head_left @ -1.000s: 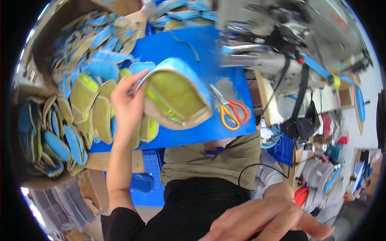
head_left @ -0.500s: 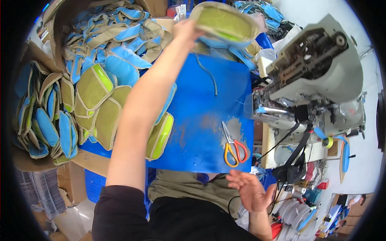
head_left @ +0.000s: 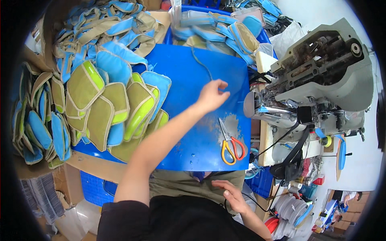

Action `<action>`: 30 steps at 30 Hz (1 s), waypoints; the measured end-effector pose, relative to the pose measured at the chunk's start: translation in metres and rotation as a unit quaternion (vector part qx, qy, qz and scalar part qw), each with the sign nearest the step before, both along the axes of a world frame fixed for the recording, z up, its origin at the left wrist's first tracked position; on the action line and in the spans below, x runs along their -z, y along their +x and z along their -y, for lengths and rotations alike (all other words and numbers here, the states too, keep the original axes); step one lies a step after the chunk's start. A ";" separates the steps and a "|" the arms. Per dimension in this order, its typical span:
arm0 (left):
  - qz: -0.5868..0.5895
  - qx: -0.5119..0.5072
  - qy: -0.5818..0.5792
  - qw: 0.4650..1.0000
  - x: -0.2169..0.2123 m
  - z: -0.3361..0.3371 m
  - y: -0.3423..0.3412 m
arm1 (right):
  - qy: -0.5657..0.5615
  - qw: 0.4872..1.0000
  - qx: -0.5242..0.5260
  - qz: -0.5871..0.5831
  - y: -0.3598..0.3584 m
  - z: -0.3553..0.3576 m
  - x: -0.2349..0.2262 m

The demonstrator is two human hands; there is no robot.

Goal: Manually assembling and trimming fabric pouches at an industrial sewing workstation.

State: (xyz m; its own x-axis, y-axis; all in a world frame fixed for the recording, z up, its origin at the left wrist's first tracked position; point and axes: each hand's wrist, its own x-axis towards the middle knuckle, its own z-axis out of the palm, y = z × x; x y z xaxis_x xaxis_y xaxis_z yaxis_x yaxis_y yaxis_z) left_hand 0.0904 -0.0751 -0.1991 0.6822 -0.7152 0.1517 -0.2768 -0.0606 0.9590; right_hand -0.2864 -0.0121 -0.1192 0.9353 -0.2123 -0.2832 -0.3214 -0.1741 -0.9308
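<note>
My left hand (head_left: 214, 95) is over the middle of the blue tabletop (head_left: 181, 84), fingers loosely bent and apart from the thumb, with nothing visible in it. Just beyond its fingers, a thin grey-blue strip (head_left: 200, 63) lies on the blue surface. A pair of scissors (head_left: 238, 148) with orange and yellow handles rests at the right side, blades pointing away from me. My right hand (head_left: 234, 196) hangs above my lap near the front edge, fingers stretched out and empty. Left of my forearm lies a pile of olive-green mesh pieces (head_left: 100, 120) with beige edging and bright green strips.
A sewing machine (head_left: 321, 72) stands at the right. At the far side, a blue bin (head_left: 268, 38) holds blue and beige sewn pieces. A heap of blue and beige strips (head_left: 116, 26) fills the far left. A cardboard box (head_left: 28, 164) with more pieces stands at the left.
My left hand has let go of the olive-green mesh piece at the far bin and come back nearer over the tabletop. My right hand has moved slightly left and lower.
</note>
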 end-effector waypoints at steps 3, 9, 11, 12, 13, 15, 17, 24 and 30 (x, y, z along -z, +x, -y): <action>0.052 -0.021 -0.006 0.998 -0.019 -0.071 -0.057 | -0.059 0.988 -0.079 -0.115 -0.012 0.005 0.025; 0.095 0.031 0.032 0.995 -0.018 -0.215 -0.125 | -0.427 0.895 -0.127 -0.033 -0.054 0.009 0.091; 0.095 0.021 0.070 0.993 -0.020 -0.252 -0.132 | -0.389 0.902 -0.148 -0.116 -0.062 0.010 0.100; 0.127 -0.005 0.070 0.989 -0.020 -0.267 -0.134 | -0.379 0.912 -0.137 -0.081 -0.064 0.008 0.101; 0.160 -0.029 0.068 0.984 -0.021 -0.282 -0.135 | -0.332 0.933 -0.114 -0.072 -0.065 0.004 0.100; 0.144 -0.075 0.077 0.984 -0.036 -0.303 -0.134 | -0.209 0.970 -0.108 -0.067 -0.069 0.003 0.086; 0.153 -0.102 0.076 0.980 -0.052 -0.317 -0.127 | -0.064 0.969 -0.138 -0.195 -0.093 -0.004 0.072; 0.253 -0.165 0.101 0.948 -0.084 -0.312 -0.044 | -0.075 0.992 -0.030 -0.094 -0.090 -0.013 0.065; 0.343 -0.214 0.144 0.903 -0.082 -0.263 0.071 | -0.008 0.966 0.177 0.190 -0.047 0.011 -0.068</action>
State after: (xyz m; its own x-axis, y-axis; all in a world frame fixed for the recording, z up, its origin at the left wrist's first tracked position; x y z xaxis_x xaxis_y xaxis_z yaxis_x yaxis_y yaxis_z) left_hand 0.1613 0.1883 -0.1166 0.7211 -0.4861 0.4937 -0.6926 -0.5222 0.4976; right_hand -0.3336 -0.0228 -0.0511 0.8395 -0.5387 0.0712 0.0004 -0.1303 -0.9915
